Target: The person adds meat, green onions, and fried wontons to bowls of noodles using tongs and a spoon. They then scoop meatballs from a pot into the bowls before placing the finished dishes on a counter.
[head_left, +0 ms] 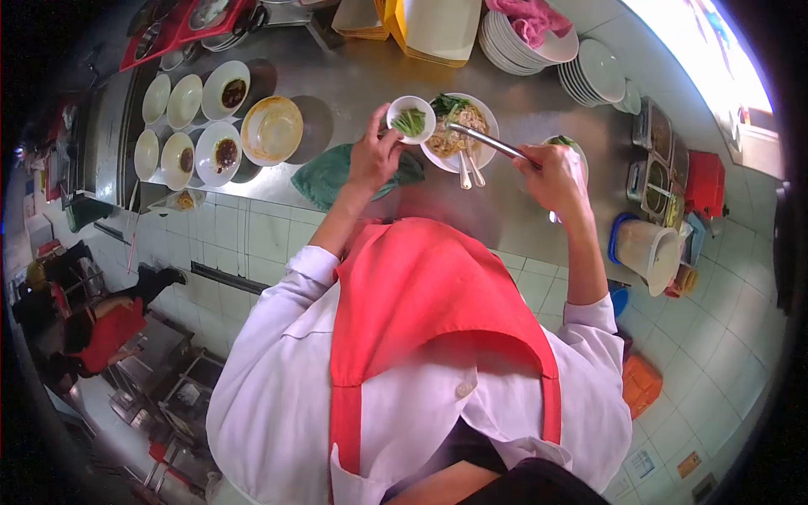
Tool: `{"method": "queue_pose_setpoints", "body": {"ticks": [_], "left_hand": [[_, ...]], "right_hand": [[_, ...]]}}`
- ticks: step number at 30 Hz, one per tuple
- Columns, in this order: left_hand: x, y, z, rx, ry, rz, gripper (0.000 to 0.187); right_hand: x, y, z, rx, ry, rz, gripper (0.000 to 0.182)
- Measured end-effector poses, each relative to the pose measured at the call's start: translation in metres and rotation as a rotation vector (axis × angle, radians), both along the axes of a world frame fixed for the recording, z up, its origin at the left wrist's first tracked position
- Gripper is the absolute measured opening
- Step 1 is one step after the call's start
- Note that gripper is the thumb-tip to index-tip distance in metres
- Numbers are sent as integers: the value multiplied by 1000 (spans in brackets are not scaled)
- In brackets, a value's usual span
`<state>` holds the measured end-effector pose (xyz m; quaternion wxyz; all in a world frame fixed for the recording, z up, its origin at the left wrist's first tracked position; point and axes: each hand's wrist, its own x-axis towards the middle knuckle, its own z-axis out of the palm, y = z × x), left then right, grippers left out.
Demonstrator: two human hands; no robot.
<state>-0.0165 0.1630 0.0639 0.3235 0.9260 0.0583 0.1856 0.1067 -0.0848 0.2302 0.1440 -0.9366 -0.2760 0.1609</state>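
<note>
A small white bowl (411, 120) of cut green pieces is held by its rim in my left hand (376, 151). Just right of it, a larger white bowl (492, 126) contains noodles with minced topping and leafy greens, and a spoon (465, 171) and fork lean in it. My right hand (553, 178) is closed on metal tongs (492, 143), whose tips are over the noodles. Partly hidden behind my right hand is another bowl (581, 160) with some greens. A green cloth (324, 178) lies beneath my left forearm on the metal counter (337, 80).
Several white bowls (185, 103), some with dark sauce, stand at the left beside a stained bowl (272, 131). Stacked plates (509, 50) and a pink cloth (539, 18) are at the back. Metal containers (655, 181) and a plastic tub (648, 252) stand right. A person (105, 332) is far left.
</note>
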Motion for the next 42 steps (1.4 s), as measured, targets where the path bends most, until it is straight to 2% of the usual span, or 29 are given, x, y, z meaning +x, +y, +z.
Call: {"method": "queue_pose_setpoints", "body": {"ticks": [5, 10, 13, 17, 19, 24, 29, 31, 35, 38, 42], "left_hand": [[0, 8, -5, -11, 54, 53, 22], [-1, 9, -10, -10, 53, 80, 20], [-3, 8, -5, -20, 70, 102, 19], [-7, 9, -5, -54, 57, 123, 19], [-8, 9, -6, -59, 59, 138, 19], [-7, 8, -11, -88, 37, 132, 19], [-8, 9, -11, -69, 18, 127, 19], [-7, 8, -9, -71, 29, 141, 20], [-6, 10, -13, -81, 31, 146, 20], [-8, 10, -14, -88, 26, 147, 20], [-10, 14, -14, -70, -13, 190, 19]], "right_hand": [[12, -11, -18, -82, -31, -3, 17], [21, 3, -32, -210, 53, 15, 18], [26, -2, -34, -201, -12, 2, 18], [27, -6, -26, -196, 8, -18, 18], [26, -4, -24, -245, 107, -96, 18], [21, -7, -36, -249, 50, -71, 20], [13, 3, -14, -227, 46, -117, 21], [10, 8, -15, -139, -51, -54, 21], [11, 22, -44, -145, -160, 0, 17], [13, 31, -46, -253, -93, 2, 18], [10, 31, -33, -226, -91, 19, 18]]}}
